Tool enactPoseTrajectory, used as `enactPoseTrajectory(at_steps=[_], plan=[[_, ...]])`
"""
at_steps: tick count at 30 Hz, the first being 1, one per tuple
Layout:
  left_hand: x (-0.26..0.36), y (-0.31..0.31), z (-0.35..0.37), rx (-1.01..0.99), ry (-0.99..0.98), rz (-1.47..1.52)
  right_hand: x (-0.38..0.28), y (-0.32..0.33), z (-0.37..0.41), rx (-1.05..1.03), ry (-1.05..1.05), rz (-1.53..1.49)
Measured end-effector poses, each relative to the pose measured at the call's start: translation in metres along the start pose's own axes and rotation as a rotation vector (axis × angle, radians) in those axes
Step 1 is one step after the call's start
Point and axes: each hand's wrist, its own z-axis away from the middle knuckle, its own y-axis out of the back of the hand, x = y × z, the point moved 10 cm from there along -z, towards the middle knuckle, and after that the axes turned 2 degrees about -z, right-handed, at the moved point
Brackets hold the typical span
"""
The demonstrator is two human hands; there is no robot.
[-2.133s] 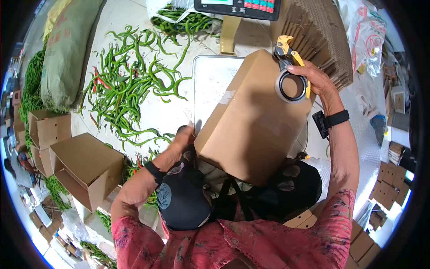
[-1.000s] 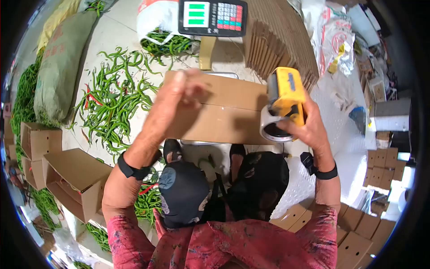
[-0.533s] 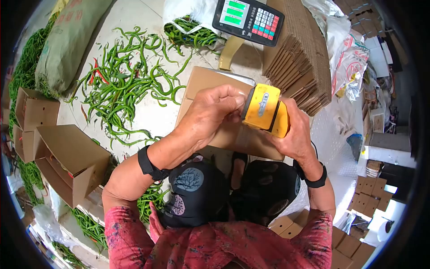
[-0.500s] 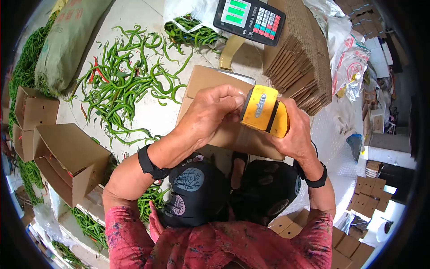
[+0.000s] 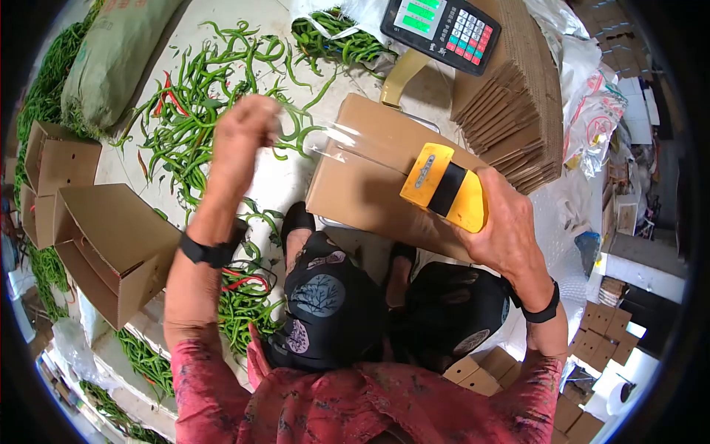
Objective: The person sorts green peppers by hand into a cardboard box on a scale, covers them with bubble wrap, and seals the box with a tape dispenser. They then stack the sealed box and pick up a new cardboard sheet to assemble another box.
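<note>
In the head view my right hand (image 5: 506, 218) is wrapped round a yellow tape dispenser (image 5: 470, 203) with a black band. The dispenser is over the top of a closed cardboard box (image 5: 355, 181). My left hand (image 5: 246, 133), somewhat blurred, is raised to the left of the box with its fingers pinched. A shiny strip of clear tape (image 5: 336, 140) stretches from that hand towards the box and the dispenser. Under the box the rim of the scale's metal platform shows in part.
Green chili peppers (image 5: 181, 133) are strewn over the floor at left. Behind the box stands a scale display (image 5: 442, 31), beside stacked flattened cartons (image 5: 510, 111). An open carton (image 5: 118, 251) sits at left, below a full green sack (image 5: 115, 66).
My left hand has moved away from the dispenser to the left, drawing out clear tape. The dispenser has tilted and shifted slightly right in my right hand. The view has shifted a little.
</note>
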Motion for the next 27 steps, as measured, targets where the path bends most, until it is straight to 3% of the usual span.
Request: enactPoseTrajectory(at_steps=[1,4,7,17,18,23,27], plan=[[-0.010,0.024,-0.009,-0.021,0.000,0.093,-0.002,-0.003,-0.004,-0.006,0.003,-0.002],[-0.018,0.054,-0.021,-0.070,-0.044,-0.012,-0.015,-0.017,-0.020,-0.042,0.060,0.033],[-0.031,0.069,-0.027,0.013,-0.028,-0.066,-0.022,-0.025,-0.031,-0.058,0.082,0.069],[-0.073,0.084,-0.049,0.105,-0.111,-0.186,-0.028,-0.048,-0.057,-0.121,0.096,0.176],[-0.084,0.085,-0.052,0.133,-0.180,-0.302,-0.029,-0.053,-0.060,-0.145,0.100,0.197],[-0.143,0.051,-0.043,0.167,-0.331,-0.610,-0.022,-0.082,-0.066,-0.281,0.057,0.257],[-0.194,-0.013,-0.030,0.024,-0.244,-0.624,-0.019,-0.087,-0.066,-0.285,0.028,0.199]])
